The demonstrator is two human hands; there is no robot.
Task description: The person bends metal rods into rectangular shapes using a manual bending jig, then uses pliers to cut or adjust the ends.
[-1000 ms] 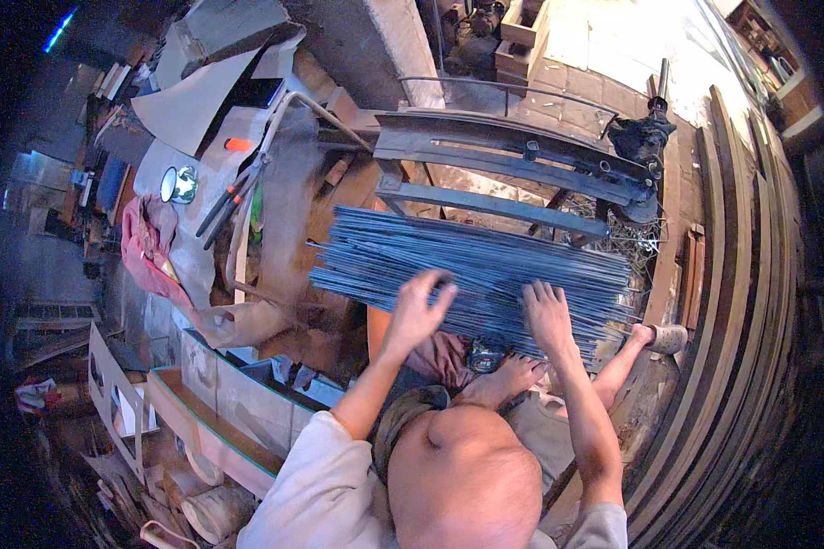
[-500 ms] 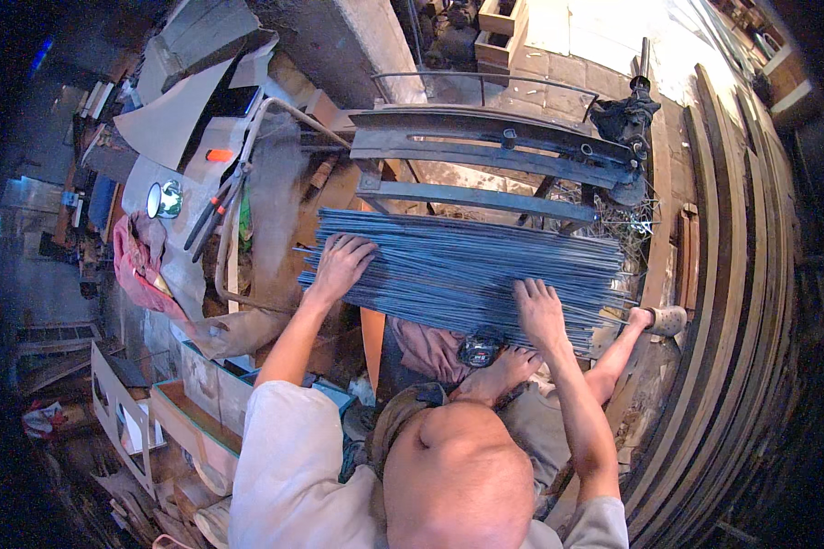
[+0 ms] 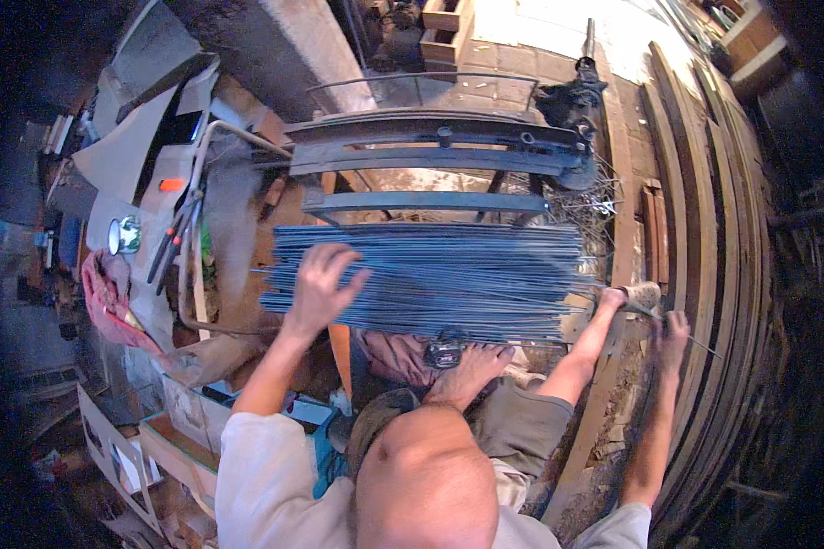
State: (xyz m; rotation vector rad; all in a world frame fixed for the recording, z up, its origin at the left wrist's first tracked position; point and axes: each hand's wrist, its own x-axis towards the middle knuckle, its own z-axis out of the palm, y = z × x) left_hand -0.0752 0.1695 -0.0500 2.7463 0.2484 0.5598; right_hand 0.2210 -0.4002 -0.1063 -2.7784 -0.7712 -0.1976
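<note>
A broad bundle of thin dark metal rods lies crosswise in front of me, roughly side by side, with some ends sticking out. Over its left part is my left hand, thumb and fingers apart and holding nothing; whether it touches the rods I cannot tell. My right hand is out to the right, beyond the bundle and beside my sandalled foot. Its fingers are closed round a single thin rod, which slants across the hand. Motion blurs this rod partly.
Beyond the bundle stands a metal frame with a dark clamp-like fitting. Long wooden beams run along the right. Red-handled pliers, an enamel mug and a pink cloth are at left. My bare foot is near the bundle's front edge.
My right hand has left the bundle and swung right, now with one rod in it. My left hand has lifted and its fingers have spread. The view has shifted to the right.
</note>
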